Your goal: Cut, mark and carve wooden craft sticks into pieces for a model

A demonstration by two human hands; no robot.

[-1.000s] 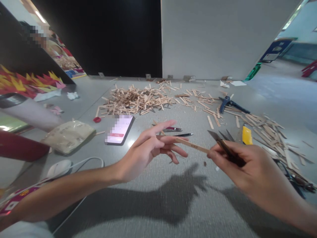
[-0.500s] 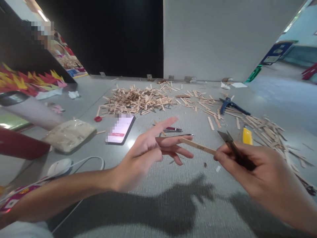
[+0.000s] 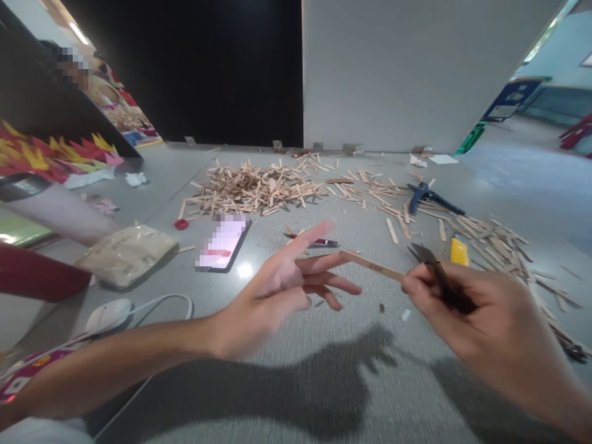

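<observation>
My right hand point(image 3: 490, 314) pinches one end of a flat wooden craft stick point(image 3: 377, 267) between thumb and fingertip. The stick carries a small dark rectangular mark. Also held in that hand is a dark two-pronged tool point(image 3: 437, 277), its tips pointing up and left; I cannot make out its exact kind. My left hand point(image 3: 287, 277) is open over the table with its fingers spread. The far end of the stick overlaps one of its fingers; whether they touch is unclear. A dark red pen point(image 3: 324, 242) lies behind this hand.
A pile of craft sticks point(image 3: 259, 188) lies at the back, and more sticks point(image 3: 499, 246) are scattered right. Blue-handled cutters point(image 3: 435, 197) and a yellow object point(image 3: 459, 251) lie nearby. To the left are a phone point(image 3: 226, 243), a plastic packet point(image 3: 129, 254) and a white mouse point(image 3: 108, 313).
The view has shifted slightly. The craft stick's far end has risen a little against my left hand's fingers; both hands otherwise hold nearly the same pose.
</observation>
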